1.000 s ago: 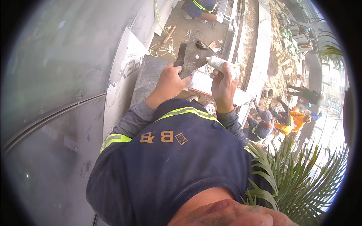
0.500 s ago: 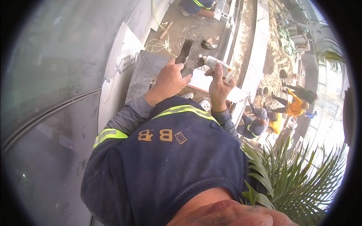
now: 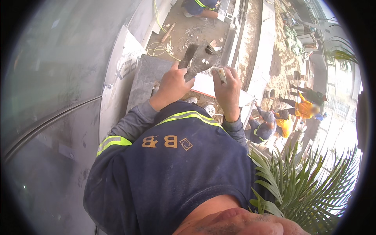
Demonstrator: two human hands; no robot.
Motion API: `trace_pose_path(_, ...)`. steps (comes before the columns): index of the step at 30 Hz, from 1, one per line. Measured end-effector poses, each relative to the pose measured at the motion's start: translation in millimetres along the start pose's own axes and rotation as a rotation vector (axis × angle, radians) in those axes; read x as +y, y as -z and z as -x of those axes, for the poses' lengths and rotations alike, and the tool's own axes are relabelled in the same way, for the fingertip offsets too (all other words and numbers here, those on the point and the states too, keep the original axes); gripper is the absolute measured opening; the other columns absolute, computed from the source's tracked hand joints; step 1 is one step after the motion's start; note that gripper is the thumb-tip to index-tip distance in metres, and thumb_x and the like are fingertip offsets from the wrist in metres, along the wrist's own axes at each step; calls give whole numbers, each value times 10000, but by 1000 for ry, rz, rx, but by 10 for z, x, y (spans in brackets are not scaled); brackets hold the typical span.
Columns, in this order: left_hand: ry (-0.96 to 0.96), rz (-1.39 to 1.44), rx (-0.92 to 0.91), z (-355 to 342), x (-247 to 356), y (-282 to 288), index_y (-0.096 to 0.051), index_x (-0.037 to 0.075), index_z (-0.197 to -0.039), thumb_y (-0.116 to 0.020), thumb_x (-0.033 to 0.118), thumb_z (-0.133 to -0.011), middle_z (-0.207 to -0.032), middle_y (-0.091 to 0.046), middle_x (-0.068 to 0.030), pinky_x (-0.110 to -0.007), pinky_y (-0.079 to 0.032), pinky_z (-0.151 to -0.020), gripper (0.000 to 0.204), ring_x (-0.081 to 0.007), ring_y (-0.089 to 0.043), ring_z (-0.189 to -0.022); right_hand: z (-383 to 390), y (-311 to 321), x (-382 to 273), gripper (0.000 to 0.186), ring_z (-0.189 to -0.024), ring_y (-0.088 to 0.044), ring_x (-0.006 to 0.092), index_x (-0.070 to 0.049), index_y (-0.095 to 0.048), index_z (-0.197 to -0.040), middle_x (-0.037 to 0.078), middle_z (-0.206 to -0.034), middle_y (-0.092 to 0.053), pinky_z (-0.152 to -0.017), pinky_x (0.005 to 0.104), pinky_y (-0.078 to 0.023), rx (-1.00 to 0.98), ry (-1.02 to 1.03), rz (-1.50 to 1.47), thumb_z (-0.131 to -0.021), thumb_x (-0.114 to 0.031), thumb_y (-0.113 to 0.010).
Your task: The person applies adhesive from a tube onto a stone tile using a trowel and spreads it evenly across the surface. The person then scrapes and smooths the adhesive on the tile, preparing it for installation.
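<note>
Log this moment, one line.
left hand: holding dark flat tool | right hand: gripping white tube | tool face: white dabs

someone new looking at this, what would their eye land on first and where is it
Probably the dark navy fabric work top with its reflective yellow-green trim, filling the lower middle. Just above it, the left hand holds a flat, dark grey plate bearing small white dabs, while the right hand grips a white tube. Spiky green palm fronds also stand out at lower right.
</note>
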State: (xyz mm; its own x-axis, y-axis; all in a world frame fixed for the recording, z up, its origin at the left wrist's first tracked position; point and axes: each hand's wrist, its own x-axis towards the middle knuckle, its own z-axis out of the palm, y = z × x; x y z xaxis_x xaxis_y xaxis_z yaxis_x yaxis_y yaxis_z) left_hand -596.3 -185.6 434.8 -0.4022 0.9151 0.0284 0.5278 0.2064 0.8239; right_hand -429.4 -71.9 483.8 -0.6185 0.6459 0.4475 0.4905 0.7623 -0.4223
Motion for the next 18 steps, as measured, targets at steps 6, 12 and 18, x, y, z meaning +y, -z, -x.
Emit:
trace_pose_path(6,143,755,-118,-68,99,6,-710,-64,-998,-768,223,-889,-896,-686,-154,-339,-541,-655,312,-226,-674,-718,182,292,264,215,-730,-563,115,-40,-613,-1145,91,-995,-692,-624,252,-477,210,-946,-1609,-1048,-231,-623)
trace_pose_path(12,195,1126,-249,-119,265,-22,-679,-28,-1102,-746,172,-942,-852,-670,-47,-257,-517,-632,265,-107,-630,-691,343,116,6,252,-791,-583,115,-23,-601,-1197,96,-1021,-687,-671,275,-499,213,-876,-1585,-1056,-232,-607)
trace_pose_path(18,123,950,-240,-75,374,10,-687,-30,-1097,-741,169,-946,-902,-684,-58,-256,-508,-629,256,-97,-624,-706,456,95,-24,193,-767,-677,165,4,-605,-1160,106,-966,-695,-626,304,-569,203,-867,-1506,-1028,-131,-645)
